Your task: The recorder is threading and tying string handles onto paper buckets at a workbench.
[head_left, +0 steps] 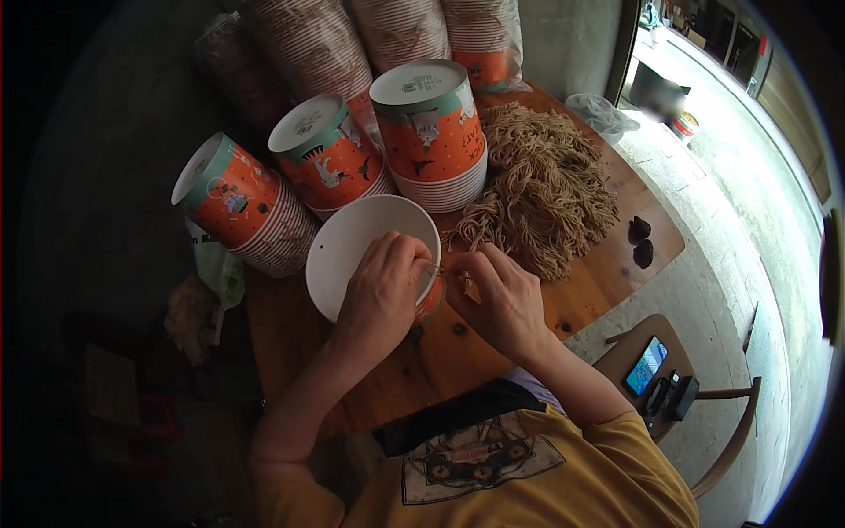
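A paper bucket [359, 231], white inside, stands tilted on the wooden table with its mouth toward me. A small dark hole shows in its left wall. My left hand [385, 280] reaches over the mouth, its fingertips pinched at the right rim. Just outside that rim, my right hand [500, 297] is closed with thumb and forefinger together. A thin, light cord [433, 265] runs between both sets of fingertips, across the rim. The exact grip of each hand is partly hidden by the fingers.
Upside-down stacks of orange and green paper buckets [429, 132] stand behind, with plastic-wrapped stacks [308, 44] farther back. A heap of tan cords [546, 194] lies at the right. Two dark lumps [642, 242] sit near the table's edge. A chair [660, 352] holds a phone [647, 365].
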`<move>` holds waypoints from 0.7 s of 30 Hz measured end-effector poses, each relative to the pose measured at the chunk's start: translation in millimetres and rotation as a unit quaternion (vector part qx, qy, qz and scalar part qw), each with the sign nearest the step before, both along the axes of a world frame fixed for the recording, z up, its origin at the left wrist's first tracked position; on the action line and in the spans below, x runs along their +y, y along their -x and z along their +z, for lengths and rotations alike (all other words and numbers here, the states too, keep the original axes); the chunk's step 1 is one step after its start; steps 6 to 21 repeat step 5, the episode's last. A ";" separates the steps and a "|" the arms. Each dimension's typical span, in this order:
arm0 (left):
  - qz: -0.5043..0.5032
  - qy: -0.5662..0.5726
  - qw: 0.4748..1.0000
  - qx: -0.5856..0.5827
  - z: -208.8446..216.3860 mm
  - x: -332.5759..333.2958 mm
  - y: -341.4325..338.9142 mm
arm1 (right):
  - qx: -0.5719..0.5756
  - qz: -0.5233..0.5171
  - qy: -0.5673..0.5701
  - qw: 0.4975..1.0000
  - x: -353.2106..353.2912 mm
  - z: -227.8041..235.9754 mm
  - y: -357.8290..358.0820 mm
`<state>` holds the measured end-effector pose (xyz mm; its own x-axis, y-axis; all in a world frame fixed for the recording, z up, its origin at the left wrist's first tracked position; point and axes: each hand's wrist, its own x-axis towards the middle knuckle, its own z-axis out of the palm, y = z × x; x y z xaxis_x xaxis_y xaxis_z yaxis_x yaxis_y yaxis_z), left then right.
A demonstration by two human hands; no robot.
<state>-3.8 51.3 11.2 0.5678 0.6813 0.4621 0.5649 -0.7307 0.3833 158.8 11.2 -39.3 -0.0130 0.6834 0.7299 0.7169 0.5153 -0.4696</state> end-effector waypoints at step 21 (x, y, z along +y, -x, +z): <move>-0.004 0.063 0.998 -0.030 -0.1 1.0 1.4 | -0.024 -0.006 0.013 1.000 -1.9 1.4 1.6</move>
